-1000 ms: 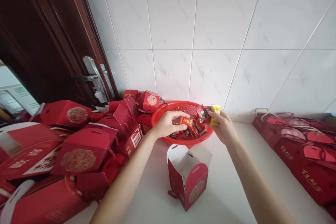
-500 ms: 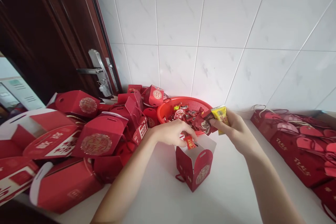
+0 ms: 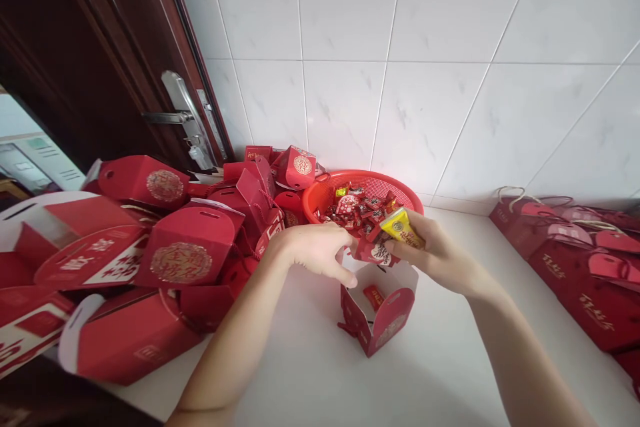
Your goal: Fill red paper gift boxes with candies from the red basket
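Note:
My right hand grips a yellow snack packet together with dark red candy packets. These hang over the back of an open red gift box standing on the white table. Inside that box lies a small red packet. My left hand hovers over the box's left rim, thumb apart from the fingers and nothing held. Its fingertips come close to the red packets; whether they touch is unclear. Behind both hands sits a red plastic basket of wrapped candies.
Many folded red gift boxes are heaped on the left. Red bags with cord handles line the right side. A tiled wall rises behind the table, and a dark door with a metal handle stands at back left.
My left hand has let go of a small red packet, which now lies in the box, and its fingers have spread. My right hand has brought its packets left, closer above the box.

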The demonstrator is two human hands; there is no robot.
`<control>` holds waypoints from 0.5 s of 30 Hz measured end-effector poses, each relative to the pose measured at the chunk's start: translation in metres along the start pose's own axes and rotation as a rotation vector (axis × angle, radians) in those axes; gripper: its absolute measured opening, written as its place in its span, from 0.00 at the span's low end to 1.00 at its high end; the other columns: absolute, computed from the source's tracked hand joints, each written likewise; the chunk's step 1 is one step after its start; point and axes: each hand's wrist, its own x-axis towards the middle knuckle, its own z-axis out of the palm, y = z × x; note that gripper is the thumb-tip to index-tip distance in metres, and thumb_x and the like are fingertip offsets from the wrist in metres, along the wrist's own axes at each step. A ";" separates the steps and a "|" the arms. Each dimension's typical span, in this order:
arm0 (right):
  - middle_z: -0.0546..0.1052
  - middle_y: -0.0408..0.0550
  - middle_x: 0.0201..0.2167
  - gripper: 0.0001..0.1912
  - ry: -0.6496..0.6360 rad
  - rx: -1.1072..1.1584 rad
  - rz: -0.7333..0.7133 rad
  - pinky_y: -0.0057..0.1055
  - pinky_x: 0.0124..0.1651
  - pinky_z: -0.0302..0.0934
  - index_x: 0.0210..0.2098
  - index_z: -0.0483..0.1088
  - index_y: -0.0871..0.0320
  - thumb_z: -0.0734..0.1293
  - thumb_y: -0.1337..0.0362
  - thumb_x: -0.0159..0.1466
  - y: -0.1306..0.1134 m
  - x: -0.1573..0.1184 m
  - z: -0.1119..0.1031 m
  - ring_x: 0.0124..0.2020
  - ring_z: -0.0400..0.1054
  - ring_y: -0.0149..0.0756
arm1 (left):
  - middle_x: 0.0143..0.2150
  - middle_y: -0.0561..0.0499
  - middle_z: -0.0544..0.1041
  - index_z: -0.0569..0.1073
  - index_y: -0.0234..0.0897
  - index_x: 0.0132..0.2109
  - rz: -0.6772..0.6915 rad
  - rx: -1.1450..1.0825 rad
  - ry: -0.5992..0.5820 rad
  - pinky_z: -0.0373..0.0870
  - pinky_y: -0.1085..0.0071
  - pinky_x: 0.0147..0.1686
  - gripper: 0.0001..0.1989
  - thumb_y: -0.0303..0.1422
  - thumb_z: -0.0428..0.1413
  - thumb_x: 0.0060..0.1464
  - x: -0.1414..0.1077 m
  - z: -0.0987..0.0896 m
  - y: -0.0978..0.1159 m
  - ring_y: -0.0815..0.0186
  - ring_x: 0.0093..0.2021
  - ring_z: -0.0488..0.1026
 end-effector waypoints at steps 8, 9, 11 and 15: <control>0.74 0.44 0.32 0.11 -0.494 -0.258 0.074 0.27 0.26 0.56 0.44 0.67 0.56 0.63 0.70 0.61 0.008 -0.004 0.000 0.28 0.65 0.33 | 0.42 0.51 0.81 0.74 0.39 0.54 0.029 -0.024 -0.067 0.68 0.72 0.34 0.28 0.45 0.65 0.47 0.001 -0.003 -0.003 0.61 0.41 0.77; 0.74 0.44 0.33 0.13 -0.512 -0.271 0.069 0.28 0.27 0.57 0.45 0.67 0.56 0.63 0.70 0.61 0.009 -0.004 0.000 0.29 0.66 0.33 | 0.41 0.51 0.81 0.74 0.39 0.53 0.051 -0.025 -0.066 0.68 0.72 0.35 0.27 0.43 0.66 0.46 0.001 -0.002 -0.002 0.61 0.41 0.77; 0.74 0.44 0.33 0.15 -0.512 -0.275 0.066 0.28 0.27 0.58 0.47 0.68 0.56 0.63 0.70 0.61 0.010 -0.004 -0.001 0.29 0.66 0.34 | 0.40 0.52 0.81 0.75 0.39 0.50 0.093 -0.018 -0.070 0.67 0.73 0.34 0.23 0.41 0.66 0.46 0.003 -0.001 0.002 0.62 0.40 0.76; 0.73 0.41 0.30 0.17 -0.498 -0.232 0.055 0.27 0.28 0.58 0.50 0.67 0.57 0.63 0.71 0.61 0.009 -0.003 -0.003 0.27 0.64 0.31 | 0.31 0.55 0.78 0.74 0.38 0.35 0.147 0.010 -0.096 0.64 0.73 0.29 0.09 0.35 0.64 0.47 0.004 0.000 0.009 0.65 0.33 0.75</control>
